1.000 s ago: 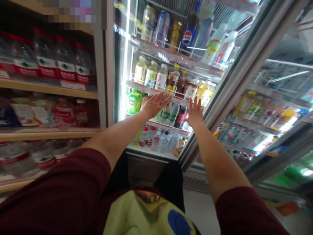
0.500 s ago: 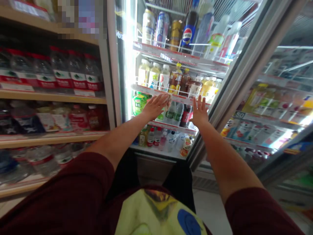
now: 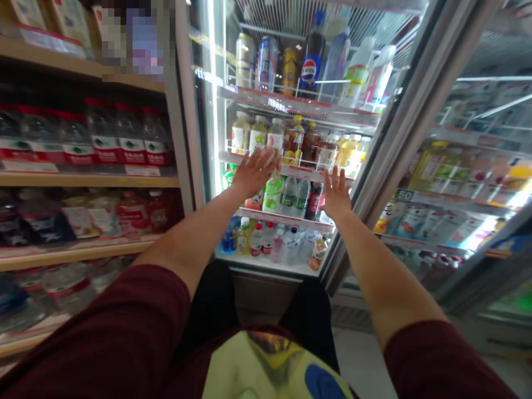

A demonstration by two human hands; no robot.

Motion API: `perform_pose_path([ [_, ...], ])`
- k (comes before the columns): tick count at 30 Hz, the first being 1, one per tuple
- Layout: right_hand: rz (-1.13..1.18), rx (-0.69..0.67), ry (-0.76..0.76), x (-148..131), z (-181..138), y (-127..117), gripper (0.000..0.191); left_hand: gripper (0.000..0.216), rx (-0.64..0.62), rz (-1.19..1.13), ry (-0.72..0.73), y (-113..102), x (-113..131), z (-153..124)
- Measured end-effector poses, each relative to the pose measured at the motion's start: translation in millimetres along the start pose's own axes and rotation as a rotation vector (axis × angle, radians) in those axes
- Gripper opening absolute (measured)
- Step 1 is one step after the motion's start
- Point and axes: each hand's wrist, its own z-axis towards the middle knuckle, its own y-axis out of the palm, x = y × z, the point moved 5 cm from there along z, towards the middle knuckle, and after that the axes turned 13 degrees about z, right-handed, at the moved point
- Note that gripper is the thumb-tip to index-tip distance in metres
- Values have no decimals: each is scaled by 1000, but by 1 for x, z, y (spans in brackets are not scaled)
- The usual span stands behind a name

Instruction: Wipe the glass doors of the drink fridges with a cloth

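Wooden shelves [image 3: 83,179]: pale, straight-edged boards are carrying rows of clear plastic water bottles [image 3: 107,145] with red caps and red-and-white labels.
Left sleeve [image 3: 137,310]: dark red, soft fabric is ending around the elbow; the bare forearm is slanting up and inward.
Metal post [image 3: 187,127]: a smooth grey upright is standing between shelves and cooler.
Left hand [image 3: 250,176]: palm is facing the glass door [image 3: 266,103], back of hand toward the camera; fingers are extending, slightly parted, and lying over the cloth. Whether they are also pinching it, I cannot tell.
Cloth [image 3: 273,159]: pale, crumpled, uneven in outline; it is sitting under and just beyond the left fingertips, at the glass, in front of the middle drinks.
Cooler drinks: cylindrical cans [image 3: 245,58] and a dark cola bottle [image 3: 311,61] are standing on the upper shelf.
Right hand [image 3: 337,195]: fingers are spreading wide and pointing up; the hand appears to be resting flat on the glass, near the metal door frame [image 3: 382,155]. The forearm is slanting down to the right.
Neighbouring cooler: slim bottles [image 3: 453,166] are showing, blurred.
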Motion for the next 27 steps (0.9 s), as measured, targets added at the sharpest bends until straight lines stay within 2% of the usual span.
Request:
perform_pose_path([
  [2, 1, 1, 9, -1, -1, -2, 129, 72, 45, -26, -215, -9, -20, 16],
  [4, 4, 1, 16, -1, -1, -2, 128, 74, 50, -48, -284, -9, -18, 13],
  [6, 13, -2, 18, -1, 0, -2, 129, 71, -8, -57, -146, -1, 3, -6],
  [8, 23, -5, 17, 0, 1, 0, 130, 68, -97, -61, 113, 10, 27, -31],
  [10, 30, -2, 3, 0, 2, 1, 132, 66, -147, -45, 289, 16, 33, -47],
  [11, 31, 0, -5, 1, 2, 1, 133, 66, -139, -30, 293, 16, 28, -48],
  [12, 32, 6, -14, 1, 2, 2, 133, 66, -109, -12, 241, 13, 17, -43],
  [15, 21, 24, -32, 0, 1, 2, 132, 67, 44, 24, -80, 1, -23, -19],
  [17, -1, 18, -18, 1, 1, 3, 133, 69, 103, 30, -207, -1, -32, -18],
  [18, -9, 13, -13, 1, 1, 4, 134, 69, 104, 29, -205, 1, -28, -24],
  [20, -18, 3, -7, 0, 2, 5, 138, 68, 42, 20, -41, 12, -6, -47],
  [22, -16, 6, -13, 0, 3, 5, 139, 66, -67, 11, 237, 26, 19, -77],
  [24, -19, 6, -14, -1, 4, 6, 138, 66, -131, 32, 408, 36, 28, -96],
  [25, -22, 4, -13, -1, 4, 6, 137, 66, -132, 45, 421, 36, 25, -97],
  [27, -21, 10, -18, -2, 4, 5, 135, 65, -68, 61, 301, 30, 7, -82],
])
